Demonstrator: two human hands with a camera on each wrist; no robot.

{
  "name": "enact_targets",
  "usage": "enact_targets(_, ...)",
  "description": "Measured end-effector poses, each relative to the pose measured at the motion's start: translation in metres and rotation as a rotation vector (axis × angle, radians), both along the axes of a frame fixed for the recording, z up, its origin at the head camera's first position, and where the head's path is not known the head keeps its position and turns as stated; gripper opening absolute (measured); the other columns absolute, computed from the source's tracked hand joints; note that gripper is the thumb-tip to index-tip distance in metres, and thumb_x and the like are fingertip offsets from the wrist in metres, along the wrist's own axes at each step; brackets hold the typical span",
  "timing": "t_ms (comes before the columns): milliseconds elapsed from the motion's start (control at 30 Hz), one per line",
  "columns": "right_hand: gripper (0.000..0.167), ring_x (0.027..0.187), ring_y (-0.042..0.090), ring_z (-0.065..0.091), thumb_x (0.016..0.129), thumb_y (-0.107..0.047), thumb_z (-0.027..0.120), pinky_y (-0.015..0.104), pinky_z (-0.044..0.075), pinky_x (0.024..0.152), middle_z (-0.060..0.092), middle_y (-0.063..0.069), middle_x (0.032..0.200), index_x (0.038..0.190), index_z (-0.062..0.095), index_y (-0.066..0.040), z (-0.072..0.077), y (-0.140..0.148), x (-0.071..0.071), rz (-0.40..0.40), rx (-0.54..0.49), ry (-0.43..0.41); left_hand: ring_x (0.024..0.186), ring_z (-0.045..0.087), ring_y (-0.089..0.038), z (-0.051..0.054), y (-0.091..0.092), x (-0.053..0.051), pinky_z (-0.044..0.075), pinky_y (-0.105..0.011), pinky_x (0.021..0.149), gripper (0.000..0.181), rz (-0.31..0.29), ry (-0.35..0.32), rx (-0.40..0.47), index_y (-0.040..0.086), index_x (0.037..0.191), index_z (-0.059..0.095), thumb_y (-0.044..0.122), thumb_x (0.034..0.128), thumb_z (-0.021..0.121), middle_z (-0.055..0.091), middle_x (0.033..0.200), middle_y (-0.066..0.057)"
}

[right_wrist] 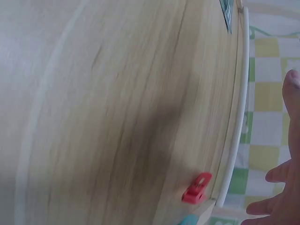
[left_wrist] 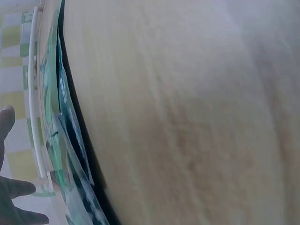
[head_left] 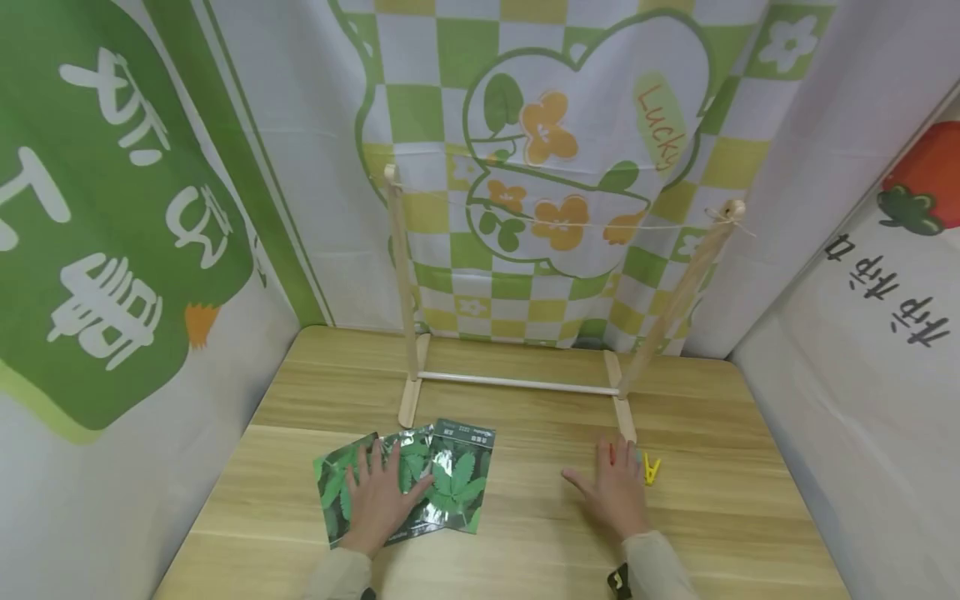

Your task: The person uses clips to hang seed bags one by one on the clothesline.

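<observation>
In the head view, my left hand (head_left: pixel 378 504) is spread over three green leaf-printed packets (head_left: pixel 456 479), which lie fanned and overlapping on the left part of the wooden table (head_left: pixel 525 517). My fingers are apart and hold nothing. My right hand (head_left: pixel 618 498) is open too, thumb out to the side, above the clips near the right foot of a wooden stand (head_left: pixel 408 292): a red clip (head_left: pixel 612 454) and a teal clip (head_left: pixel 639 457) show only in part past my fingers, while a yellow clip (head_left: pixel 652 469) lies just beside them. A string (head_left: pixel 570 224) runs between the tops of the stand's posts, and a white rod (head_left: pixel 517 383) joins them low down.

From the left wrist, I see a few of my fingertips at the edge, loosely apart, with a gap between them and the packets.

From the right wrist, my fingers reach in from the side, unclosed and empty — the red clip rests on the table, clear of them, with part of the teal clip near it.
</observation>
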State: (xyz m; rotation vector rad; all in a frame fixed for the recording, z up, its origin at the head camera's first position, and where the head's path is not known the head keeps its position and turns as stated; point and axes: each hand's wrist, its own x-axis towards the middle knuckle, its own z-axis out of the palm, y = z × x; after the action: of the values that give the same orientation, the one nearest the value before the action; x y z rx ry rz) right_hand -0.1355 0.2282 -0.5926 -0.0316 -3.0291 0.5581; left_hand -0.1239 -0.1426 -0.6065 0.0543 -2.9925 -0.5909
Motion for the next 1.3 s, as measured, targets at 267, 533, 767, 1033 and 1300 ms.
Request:
enact_targets(267,0.090,0.139,0.057,0.023,0.089,-0.059,0.059,0.072,0.024,0.109,0.023,0.041,0.149,0.147,0.031,0.003,0.001,0.019,-0.002,-0.020,-0.052,-0.044,0.143,0.014,-0.057,-0.003,-0.015,-0.001,0.011,-0.075,0.110,0.094,0.033,-0.060,0.011,0.001,0.147,0.037,0.067,0.0841,0.059,0.025,0.153,-0.034)
enact_targets(533,0.089,0.137,0.054,0.025,0.092,-0.055,0.057,0.070,0.025,0.108,0.028,0.038,0.146,0.148,0.026,0.008,-0.003,0.045,-0.002,-0.041,-0.044,-0.055,0.140,0.018,-0.058,-0.006,-0.033,-0.002,0.013,-0.076,0.109,0.101,0.071,-0.074,0.013,0.001,0.151,0.025,0.066,0.0831,0.061,0.026,0.151,-0.037)
enact_targets(767,0.091,0.140,0.057,0.012,0.094,-0.061,0.050,0.071,0.012,0.112,0.012,0.039,0.152,0.149,0.023,0.007,-0.001,0.066,0.003,-0.095,-0.142,-0.145,0.141,0.014,-0.059,-0.009,-0.045,0.001,0.010,-0.076,0.109,0.100,0.108,-0.142,0.038,-0.001,0.150,0.025,0.066,0.0840,0.060,0.021,0.151,-0.039)
enact_targets(1033,0.092,0.142,0.057,0.007,0.095,-0.058,0.049,0.069,0.006,0.115,0.008,0.039,0.155,0.152,0.014,0.006,0.000,0.080,0.005,-0.133,-0.191,-0.198,0.139,0.014,-0.060,-0.011,-0.052,0.003,0.011,-0.077,0.108,0.102,0.132,-0.172,0.045,-0.002,0.150,0.022,0.067,0.0839,0.060,0.017,0.150,-0.041)
enact_targets(1300,0.090,0.139,0.059,0.012,0.098,-0.057,0.043,0.069,0.013,0.113,0.010,0.043,0.152,0.150,0.013,0.010,-0.005,0.094,0.007,-0.130,-0.200,-0.201,0.138,0.015,-0.059,-0.008,-0.059,0.003,0.012,-0.078,0.106,0.100,0.161,-0.167,0.075,0.000,0.150,0.021,0.064,0.0845,0.061,0.018,0.146,-0.043)
